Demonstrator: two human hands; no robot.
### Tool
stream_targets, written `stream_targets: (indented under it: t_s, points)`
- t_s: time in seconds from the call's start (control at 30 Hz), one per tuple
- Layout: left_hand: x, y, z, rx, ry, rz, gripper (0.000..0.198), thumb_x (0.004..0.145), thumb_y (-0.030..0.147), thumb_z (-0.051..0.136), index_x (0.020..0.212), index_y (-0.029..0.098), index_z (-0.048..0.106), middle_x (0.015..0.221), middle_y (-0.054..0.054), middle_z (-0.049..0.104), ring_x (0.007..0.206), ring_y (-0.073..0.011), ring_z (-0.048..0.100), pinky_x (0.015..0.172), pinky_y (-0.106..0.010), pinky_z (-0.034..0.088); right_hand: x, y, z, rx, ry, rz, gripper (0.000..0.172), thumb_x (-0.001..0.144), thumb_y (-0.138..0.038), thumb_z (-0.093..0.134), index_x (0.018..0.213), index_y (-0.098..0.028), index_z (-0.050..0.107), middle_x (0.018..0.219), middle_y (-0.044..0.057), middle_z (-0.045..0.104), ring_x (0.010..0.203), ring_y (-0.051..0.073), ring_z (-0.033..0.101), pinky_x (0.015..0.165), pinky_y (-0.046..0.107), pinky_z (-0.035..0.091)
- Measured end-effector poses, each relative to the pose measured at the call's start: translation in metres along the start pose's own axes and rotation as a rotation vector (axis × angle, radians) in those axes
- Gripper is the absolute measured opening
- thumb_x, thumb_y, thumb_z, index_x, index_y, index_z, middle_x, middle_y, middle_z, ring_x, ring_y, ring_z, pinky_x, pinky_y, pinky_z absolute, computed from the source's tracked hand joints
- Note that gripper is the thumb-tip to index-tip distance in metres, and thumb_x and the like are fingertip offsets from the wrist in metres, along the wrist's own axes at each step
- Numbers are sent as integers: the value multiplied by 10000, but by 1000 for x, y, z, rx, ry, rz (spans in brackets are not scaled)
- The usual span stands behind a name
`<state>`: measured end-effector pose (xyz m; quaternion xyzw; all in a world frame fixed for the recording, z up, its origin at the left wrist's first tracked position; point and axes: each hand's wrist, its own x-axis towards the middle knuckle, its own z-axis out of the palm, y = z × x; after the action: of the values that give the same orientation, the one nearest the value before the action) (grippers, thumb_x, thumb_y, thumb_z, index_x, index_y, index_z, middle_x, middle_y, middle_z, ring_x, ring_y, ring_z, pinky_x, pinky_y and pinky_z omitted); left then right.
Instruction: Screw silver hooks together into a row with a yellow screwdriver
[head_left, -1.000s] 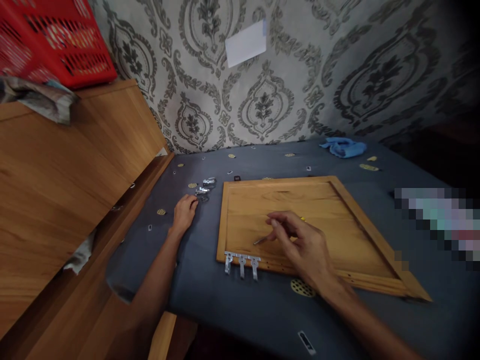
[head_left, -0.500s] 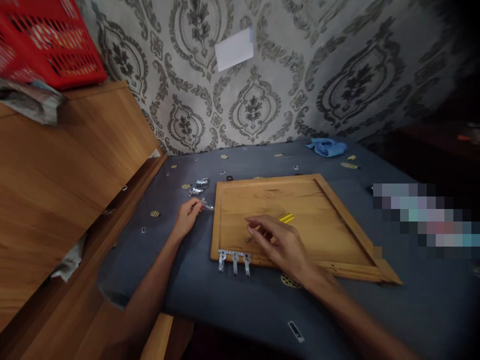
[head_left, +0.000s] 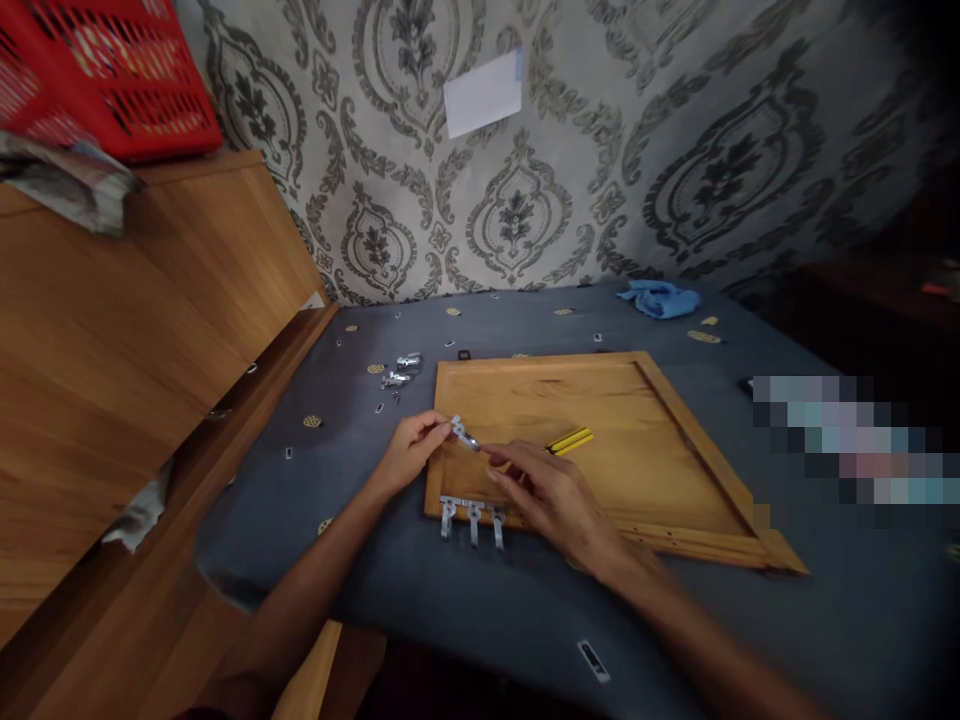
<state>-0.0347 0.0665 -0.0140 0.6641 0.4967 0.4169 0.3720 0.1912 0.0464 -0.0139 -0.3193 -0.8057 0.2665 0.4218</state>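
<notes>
A metal cabinet hinge is pinched between the thumb and fingers of my left hand, above the left side of a wooden cabinet door. My right hand hovers over the door with its fingers curled. Its index fingertip meets or nearly meets the hinge's far end; what its fingers hold, if anything, is hidden. A row of three hinges sits on the door's near left edge, their arms hanging past it. Beyond my right hand, a tool with yellow handles rests on the panel.
More hinges lie on the dark patterned cloth left of the door. A blue rag sits at the back right. On the left stand a wooden cabinet and a red basket. A patterned wall closes the back.
My left hand has moved right with the hinge, from beside the door to over it. My right hand has shifted little, its fingertips now close to the hinge. The view has tilted slightly.
</notes>
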Motion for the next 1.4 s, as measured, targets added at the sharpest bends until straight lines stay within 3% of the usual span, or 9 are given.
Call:
stream_targets:
  t_s: [0.27,0.47,0.83,1.0,1.17,1.3,1.4]
  points:
    - [-4,14,1,-21,-29,-23,403,887,562,583,803,176,660,769,-24,669,751,-180,605,705,-267,472,0,-2,2,-1,-2,13,193,967,-257,529,1024,-213,707,884,68,760,775,187,720,751,322,601]
    - [-7,19,3,-16,-43,-7,406,889,572,580,786,187,654,740,-19,630,731,-172,577,679,-258,453,-2,-4,3,-10,25,61,156,974,-265,524,1006,-207,665,858,42,746,710,157,691,662,268,565]
    - [-9,19,3,88,-24,93,314,923,444,594,765,187,682,727,-14,633,746,-180,576,720,-274,457,0,0,6,39,-5,54,174,966,-267,541,901,-198,686,780,25,704,679,148,643,679,261,510]
    - [-9,14,5,121,39,143,277,967,407,533,992,187,699,928,-57,713,904,-217,650,851,-312,491,0,-3,6,80,2,100,154,949,-245,551,861,-198,668,756,8,675,679,141,628,664,242,478]
    - [-14,17,7,166,104,191,256,971,349,540,1159,203,633,1089,-86,692,1049,-237,641,950,-365,481,1,-1,8,134,32,167,134,923,-228,561,834,-191,655,699,-16,628,641,128,586,632,228,436]
    - [-17,27,13,219,64,254,362,869,361,700,1197,236,613,1171,-69,677,1153,-265,596,1030,-419,448,2,4,9,192,56,231,125,895,-251,590,809,-184,653,690,-18,613,633,121,554,612,224,414]
    - [-15,32,17,320,24,325,416,838,366,742,1212,244,604,1180,-65,680,1144,-270,604,991,-428,478,2,3,8,249,67,275,116,885,-254,587,809,-185,641,702,-15,615,630,120,558,593,219,423]
